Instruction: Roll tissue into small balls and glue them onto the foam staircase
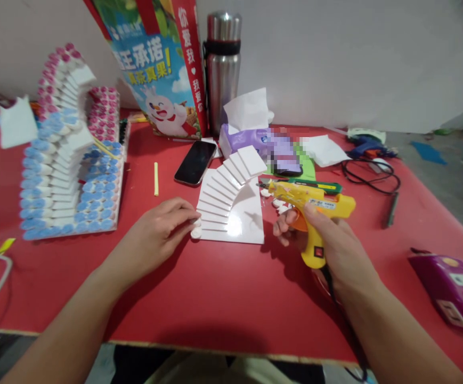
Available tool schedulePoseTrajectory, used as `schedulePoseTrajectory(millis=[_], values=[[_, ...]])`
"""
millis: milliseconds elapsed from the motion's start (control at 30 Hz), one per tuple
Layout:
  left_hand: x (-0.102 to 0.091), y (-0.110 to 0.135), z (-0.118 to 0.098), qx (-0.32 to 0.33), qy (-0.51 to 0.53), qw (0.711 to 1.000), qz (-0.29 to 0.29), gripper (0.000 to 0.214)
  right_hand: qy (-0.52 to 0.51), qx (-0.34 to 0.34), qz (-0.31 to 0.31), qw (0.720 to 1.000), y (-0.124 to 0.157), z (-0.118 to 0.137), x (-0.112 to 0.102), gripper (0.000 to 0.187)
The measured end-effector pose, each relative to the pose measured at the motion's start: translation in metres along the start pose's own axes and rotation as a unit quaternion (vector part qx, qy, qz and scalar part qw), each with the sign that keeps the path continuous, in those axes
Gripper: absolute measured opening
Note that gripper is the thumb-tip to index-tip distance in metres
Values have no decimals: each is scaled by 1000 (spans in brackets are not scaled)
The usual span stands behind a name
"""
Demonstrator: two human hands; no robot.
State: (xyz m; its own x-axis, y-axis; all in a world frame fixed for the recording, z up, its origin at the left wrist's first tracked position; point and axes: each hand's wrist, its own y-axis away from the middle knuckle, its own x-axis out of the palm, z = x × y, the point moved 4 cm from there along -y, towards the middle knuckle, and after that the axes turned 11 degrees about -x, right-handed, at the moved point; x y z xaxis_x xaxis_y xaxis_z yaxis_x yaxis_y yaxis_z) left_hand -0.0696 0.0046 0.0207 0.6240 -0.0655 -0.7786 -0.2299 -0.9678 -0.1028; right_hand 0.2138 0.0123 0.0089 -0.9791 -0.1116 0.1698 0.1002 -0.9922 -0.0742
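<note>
My right hand [335,240] is wrapped around a yellow hot glue gun [315,205], its nozzle pointing left. At the left edge of a white model staircase [217,194], my left hand [167,226] pinches a small white round piece, mostly hidden by the fingertips. Just below the fingers, another small white round piece [195,233] sits against the staircase's lower left corner. Curving white steps rise from a flat white base [251,232]. More small white pieces [278,203] lie beyond the glue gun's nozzle, partly covered by the right hand.
Two finished-looking staircases with blue and pink rolls [51,176] stand at left. Behind are a phone [195,162], a printed bag [159,80], a steel flask [223,74] and purple tissues [247,140]. A purple power strip [451,290] lies right; the gun's cord [345,320] crosses the table's front edge.
</note>
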Motion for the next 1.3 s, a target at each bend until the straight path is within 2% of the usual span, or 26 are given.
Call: schedulePoseTrajectory(millis=[200, 533, 700, 833, 933, 1067, 1300], values=[[1, 4, -1, 18, -51, 998, 34, 33, -16, 5, 2, 1000, 1, -2, -1, 30], [1, 0, -1, 6, -29, 999, 15, 27, -28, -8, 4, 1000, -1, -3, -2, 28], [0, 1, -2, 6, -35, 999, 8, 25, 0, -13, 10, 1000, -1, 0, 0, 31], [-1, 3, -3, 8, -32, 999, 9, 26, 77, -15, -40, 996, 5, 6, -1, 34], [-2, 4, -1, 3, -35, 999, -1, 27, 166, -19, -79, 983, 14, 14, -3, 38], [-1, 6, 4, -13, -23, 1000, -17, 30, 282, -6, -72, 957, 30, 22, -6, 40], [5, 9, 8, -29, 2, 999, -32, 30, 482, -57, -39, 873, 53, 11, -6, 37]])
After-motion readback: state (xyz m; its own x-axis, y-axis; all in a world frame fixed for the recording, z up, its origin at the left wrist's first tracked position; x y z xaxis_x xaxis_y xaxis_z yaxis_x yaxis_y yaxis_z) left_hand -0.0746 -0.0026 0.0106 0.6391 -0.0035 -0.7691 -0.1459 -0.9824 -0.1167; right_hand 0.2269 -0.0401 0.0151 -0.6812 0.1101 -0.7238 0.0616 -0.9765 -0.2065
